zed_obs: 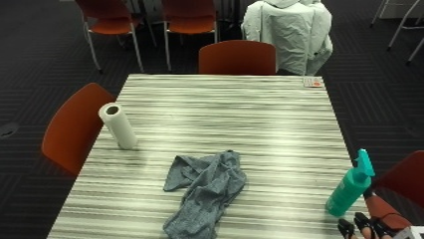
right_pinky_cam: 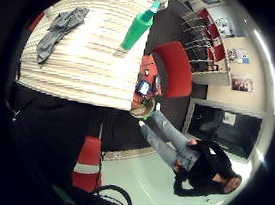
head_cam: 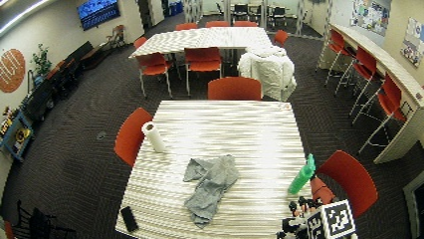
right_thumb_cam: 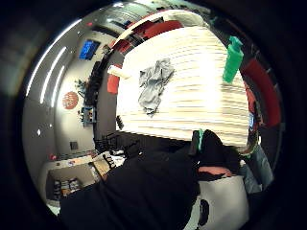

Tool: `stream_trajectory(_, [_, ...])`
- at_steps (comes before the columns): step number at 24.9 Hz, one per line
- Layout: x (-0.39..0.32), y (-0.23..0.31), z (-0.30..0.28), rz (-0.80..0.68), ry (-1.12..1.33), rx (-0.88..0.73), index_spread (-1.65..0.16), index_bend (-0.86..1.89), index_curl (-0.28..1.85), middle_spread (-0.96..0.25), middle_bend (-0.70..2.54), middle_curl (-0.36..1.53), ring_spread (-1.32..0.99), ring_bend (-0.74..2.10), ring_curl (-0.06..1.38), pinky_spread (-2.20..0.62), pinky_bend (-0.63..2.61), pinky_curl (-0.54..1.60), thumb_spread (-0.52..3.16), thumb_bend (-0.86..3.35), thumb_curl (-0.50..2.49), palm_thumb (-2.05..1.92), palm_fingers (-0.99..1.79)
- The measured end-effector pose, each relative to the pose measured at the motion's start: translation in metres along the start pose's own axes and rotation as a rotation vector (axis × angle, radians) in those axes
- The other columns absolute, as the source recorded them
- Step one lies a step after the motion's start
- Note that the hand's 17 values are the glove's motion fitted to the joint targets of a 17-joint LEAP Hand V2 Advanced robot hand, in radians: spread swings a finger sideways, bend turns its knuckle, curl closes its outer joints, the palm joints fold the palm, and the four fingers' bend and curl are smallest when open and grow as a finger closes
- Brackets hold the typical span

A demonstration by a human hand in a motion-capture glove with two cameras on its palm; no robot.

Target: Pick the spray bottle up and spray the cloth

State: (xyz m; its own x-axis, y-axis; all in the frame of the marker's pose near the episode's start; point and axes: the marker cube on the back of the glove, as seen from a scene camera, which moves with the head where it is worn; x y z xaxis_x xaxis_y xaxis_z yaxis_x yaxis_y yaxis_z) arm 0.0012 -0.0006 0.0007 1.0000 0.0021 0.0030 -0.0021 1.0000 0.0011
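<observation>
A green spray bottle (zed_obs: pixel 349 189) stands upright near the right edge of the striped table (zed_obs: pixel 232 109). A crumpled grey cloth (zed_obs: pixel 205 191) lies to its left, in the near middle of the table. My gloved right hand (zed_obs: pixel 363 226) is at the table's near right corner, just short of the bottle and not touching it. Its fingers are spread and hold nothing. Both palm views look across the table from that corner, with the bottle (right_pinky_cam: pixel 137 28) (right_thumb_cam: pixel 232 61) and the cloth (right_pinky_cam: pixel 59 30) (right_thumb_cam: pixel 154 86) some way off. The wide outside view shows the bottle (head_cam: pixel 302 177), the cloth (head_cam: pixel 211 186) and the hand (head_cam: pixel 298 215).
A paper towel roll (zed_obs: pixel 118 125) stands near the left edge. A small card (zed_obs: pixel 313 82) lies at the far right corner, and a black phone (head_cam: pixel 128 219) at the near left corner. Red chairs (zed_obs: pixel 69 129) ring the table; one at the far end carries a pale jacket (zed_obs: pixel 288 35).
</observation>
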Motion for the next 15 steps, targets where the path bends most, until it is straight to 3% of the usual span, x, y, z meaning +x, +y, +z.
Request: stream_trajectory(15, [-0.011,-0.013,0.007,-0.046,0.014,-0.015,-0.32,0.24,0.24,-0.02,0.17,0.15,0.10,0.33,0.17,0.16,0.29,0.19,0.81,0.30,0.28,0.70,0.34])
